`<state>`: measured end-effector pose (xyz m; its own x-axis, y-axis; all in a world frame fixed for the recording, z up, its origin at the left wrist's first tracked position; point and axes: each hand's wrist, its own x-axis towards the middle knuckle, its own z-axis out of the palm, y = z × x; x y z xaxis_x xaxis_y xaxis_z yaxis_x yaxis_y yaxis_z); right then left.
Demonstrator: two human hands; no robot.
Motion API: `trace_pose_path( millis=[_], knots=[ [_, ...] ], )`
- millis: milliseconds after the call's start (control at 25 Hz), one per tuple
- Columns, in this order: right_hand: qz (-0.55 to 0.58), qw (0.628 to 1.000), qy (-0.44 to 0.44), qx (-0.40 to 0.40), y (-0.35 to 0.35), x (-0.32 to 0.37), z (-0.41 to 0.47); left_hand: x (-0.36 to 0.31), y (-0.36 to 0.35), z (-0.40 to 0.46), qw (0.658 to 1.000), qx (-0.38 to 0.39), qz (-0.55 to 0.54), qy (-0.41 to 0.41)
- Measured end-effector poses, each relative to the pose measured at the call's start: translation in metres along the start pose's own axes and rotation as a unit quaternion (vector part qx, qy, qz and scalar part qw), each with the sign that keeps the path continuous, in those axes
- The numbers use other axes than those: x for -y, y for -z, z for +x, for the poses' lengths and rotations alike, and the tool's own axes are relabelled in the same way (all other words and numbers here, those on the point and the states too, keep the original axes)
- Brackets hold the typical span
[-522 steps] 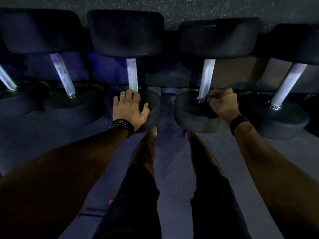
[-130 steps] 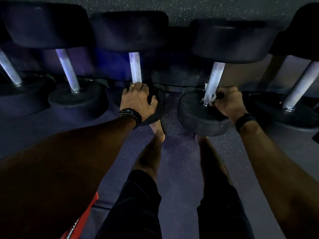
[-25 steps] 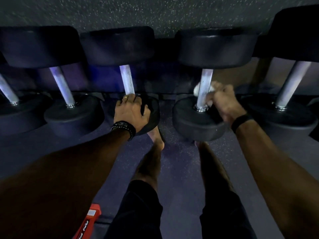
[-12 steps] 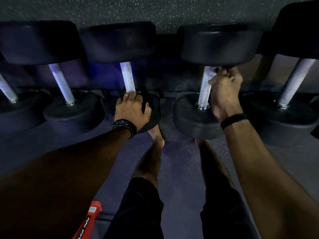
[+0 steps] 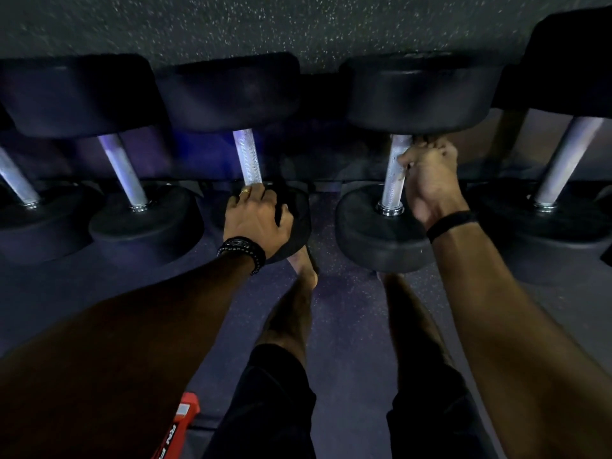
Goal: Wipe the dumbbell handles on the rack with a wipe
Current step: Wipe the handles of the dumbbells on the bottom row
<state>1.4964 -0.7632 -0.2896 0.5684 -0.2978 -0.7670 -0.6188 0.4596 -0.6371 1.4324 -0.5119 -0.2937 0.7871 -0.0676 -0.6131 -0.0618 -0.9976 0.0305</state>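
Observation:
Several black dumbbells with silver knurled handles lie side by side on the low rack. My right hand [image 5: 430, 180] is curled around the upper part of one handle [image 5: 392, 180], just under that dumbbell's far head [image 5: 420, 91]. The wipe is hidden inside this hand. My left hand [image 5: 255, 220] grips the near head [image 5: 298, 220] of the neighbouring dumbbell, fingers over its top edge at the foot of its handle [image 5: 248, 159], thumb on the rim.
More dumbbells flank these, with handles on the left [image 5: 122, 170] and on the right [image 5: 563, 160]. My bare feet [image 5: 304, 276] stand on speckled rubber floor [image 5: 347, 309] close under the near heads. A red object [image 5: 178, 422] lies by my left leg.
My right hand has slid up the handle from the near collar to just under the far head; the white wipe seen a second ago is now covered. My left hand has stayed put.

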Motion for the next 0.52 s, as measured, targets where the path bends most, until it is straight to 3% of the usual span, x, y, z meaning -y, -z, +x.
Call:
trace_pose_path(
  millis=[80,240,320,400,520],
  knots=[
    [-0.018,1.0,-0.005,-0.019,0.001,0.003,0.004,0.0,0.0,0.0,1.0,0.002,0.005,0.003],
    [-0.066,0.995,0.08,0.006,0.003,-0.008,-0.02,-0.001,0.0,0.001,1.0,0.004,0.01,-0.002],
    [-0.09,0.993,0.07,-0.013,-0.003,-0.008,-0.01,0.0,-0.001,0.0,1.0,0.001,0.01,-0.008],
    [-0.1,0.994,0.008,0.033,-0.008,-0.002,0.015,0.001,-0.002,0.0,1.0,-0.005,0.008,-0.013],
    [-0.202,0.966,-0.053,0.155,-0.013,-0.006,0.05,0.002,-0.004,0.0,1.0,-0.012,0.002,-0.013]
  ],
)
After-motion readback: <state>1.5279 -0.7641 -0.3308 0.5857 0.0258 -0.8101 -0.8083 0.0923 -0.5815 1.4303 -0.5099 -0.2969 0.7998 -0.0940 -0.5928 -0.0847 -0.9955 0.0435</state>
